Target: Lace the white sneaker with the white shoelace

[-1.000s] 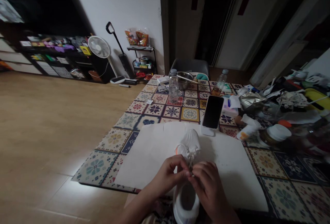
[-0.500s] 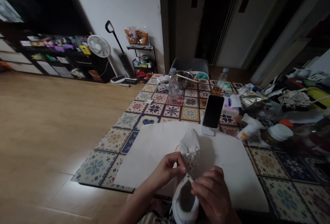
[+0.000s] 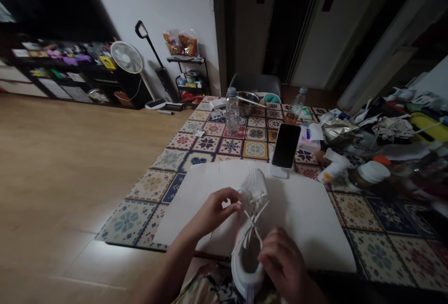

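A white lace-up shoe lies with its toe pointing away from me and its opening toward me. Its white shoelace crosses over itself above the tongue, and one loose end sticks up to the right. My left hand is at the shoe's left side, thumb and forefinger pinched on a strand of the lace. On the right of the opening, my right hand is closed with fingers curled, where another strand runs into it. The fingertips of that hand are partly hidden.
Under the shoe is a white sheet on a patterned tablecloth. A phone on a stand stands beyond the toe. Bottles, a white-lidded jar and a cluttered pile occupy the back and right.
My hands have moved apart: the left went up and left, the right slightly down. The lace now shows crossed between them. The view has shifted slightly.
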A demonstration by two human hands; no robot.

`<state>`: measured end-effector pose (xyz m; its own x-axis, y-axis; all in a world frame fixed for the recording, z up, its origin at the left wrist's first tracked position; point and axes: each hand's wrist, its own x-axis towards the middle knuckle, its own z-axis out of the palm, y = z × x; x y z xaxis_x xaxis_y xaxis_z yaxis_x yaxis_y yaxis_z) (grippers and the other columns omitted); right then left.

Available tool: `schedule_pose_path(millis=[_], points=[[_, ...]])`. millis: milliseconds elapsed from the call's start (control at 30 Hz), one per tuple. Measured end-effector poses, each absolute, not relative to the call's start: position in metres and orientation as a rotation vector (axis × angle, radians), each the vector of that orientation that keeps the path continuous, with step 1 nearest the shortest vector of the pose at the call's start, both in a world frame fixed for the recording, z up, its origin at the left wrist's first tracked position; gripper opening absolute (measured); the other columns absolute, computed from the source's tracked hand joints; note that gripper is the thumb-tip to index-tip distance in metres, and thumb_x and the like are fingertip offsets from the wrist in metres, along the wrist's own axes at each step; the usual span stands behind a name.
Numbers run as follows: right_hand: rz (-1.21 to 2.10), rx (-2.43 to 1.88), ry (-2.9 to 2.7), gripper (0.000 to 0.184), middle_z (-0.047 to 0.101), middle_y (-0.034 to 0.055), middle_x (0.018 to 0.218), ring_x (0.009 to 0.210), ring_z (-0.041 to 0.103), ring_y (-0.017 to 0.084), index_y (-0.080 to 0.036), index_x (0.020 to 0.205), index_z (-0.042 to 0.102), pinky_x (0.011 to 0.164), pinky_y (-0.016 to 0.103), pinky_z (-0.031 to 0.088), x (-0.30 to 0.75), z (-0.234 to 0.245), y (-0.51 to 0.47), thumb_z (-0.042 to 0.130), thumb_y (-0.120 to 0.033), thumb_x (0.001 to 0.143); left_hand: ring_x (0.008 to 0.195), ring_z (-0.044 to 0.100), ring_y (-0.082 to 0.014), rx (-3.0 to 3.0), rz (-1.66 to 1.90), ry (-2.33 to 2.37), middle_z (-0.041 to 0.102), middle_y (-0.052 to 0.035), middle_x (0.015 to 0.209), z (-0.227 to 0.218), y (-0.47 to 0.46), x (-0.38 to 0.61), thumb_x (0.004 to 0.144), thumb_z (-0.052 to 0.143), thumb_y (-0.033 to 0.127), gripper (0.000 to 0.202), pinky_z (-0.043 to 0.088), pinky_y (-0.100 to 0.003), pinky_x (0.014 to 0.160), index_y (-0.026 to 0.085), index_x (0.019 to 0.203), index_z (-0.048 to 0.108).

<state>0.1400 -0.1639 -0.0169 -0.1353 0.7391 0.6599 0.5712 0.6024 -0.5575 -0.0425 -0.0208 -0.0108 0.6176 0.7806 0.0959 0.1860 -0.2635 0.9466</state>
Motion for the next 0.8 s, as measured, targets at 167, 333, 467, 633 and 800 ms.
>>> schedule_pose_path(millis=[167,333,467,633,800], points=[[0.218,-1.382,-1.771,0.008,0.061,0.0035,0.084,0.076,0.059,0.018,-0.021,0.093,0.052,0.067,0.029,0.05,0.133,-0.017,-0.16,0.057,-0.025,0.09,0.076,0.055,-0.0162,1.711,0.701,0.633,0.062,-0.0038,0.084,-0.01,-0.038,-0.045,0.088,0.063,0.051,0.037,0.043,-0.027,0.071,0.015,0.094,0.06],[-0.004,-1.458,-1.861,0.013,0.064,0.0045,0.083,0.076,0.063,0.02,-0.021,0.09,0.053,0.068,0.032,0.051,0.127,-0.013,-0.152,0.044,-0.013,0.094,0.084,0.056,-0.0169,1.799,0.592,0.47,0.065,-0.006,0.092,-0.011,-0.052,-0.049,0.081,0.073,0.047,0.035,0.045,-0.027,0.078,0.015,0.095,0.065],[-0.092,-1.438,-1.928,0.016,0.066,0.0061,0.085,0.075,0.064,0.02,-0.019,0.097,0.057,0.067,0.032,0.052,0.128,-0.009,-0.15,0.043,-0.013,0.095,0.087,0.059,-0.0177,1.79,0.64,0.451,0.067,-0.0076,0.094,-0.015,-0.053,-0.05,0.088,0.067,0.043,0.029,0.046,-0.028,0.082,0.015,0.096,0.068],[-0.191,-1.404,-2.014,0.024,0.067,0.0059,0.086,0.074,0.063,0.019,-0.02,0.106,0.062,0.066,0.031,0.049,0.128,-0.003,-0.148,0.041,-0.011,0.097,0.091,0.062,-0.0191,1.727,0.694,0.406,0.069,-0.0092,0.095,-0.02,-0.052,-0.051,0.091,0.062,0.044,0.031,0.046,-0.031,0.086,0.015,0.098,0.071],[-0.363,-1.41,-2.047,0.02,0.066,0.0039,0.081,0.071,0.059,0.019,-0.021,0.094,0.065,0.065,0.031,0.043,0.127,-0.001,-0.146,0.046,-0.018,0.099,0.089,0.06,-0.0183,1.687,0.648,0.408,0.068,-0.0086,0.095,-0.024,-0.052,-0.052,0.089,0.065,0.044,0.031,0.046,-0.03,0.084,0.015,0.099,0.071]])
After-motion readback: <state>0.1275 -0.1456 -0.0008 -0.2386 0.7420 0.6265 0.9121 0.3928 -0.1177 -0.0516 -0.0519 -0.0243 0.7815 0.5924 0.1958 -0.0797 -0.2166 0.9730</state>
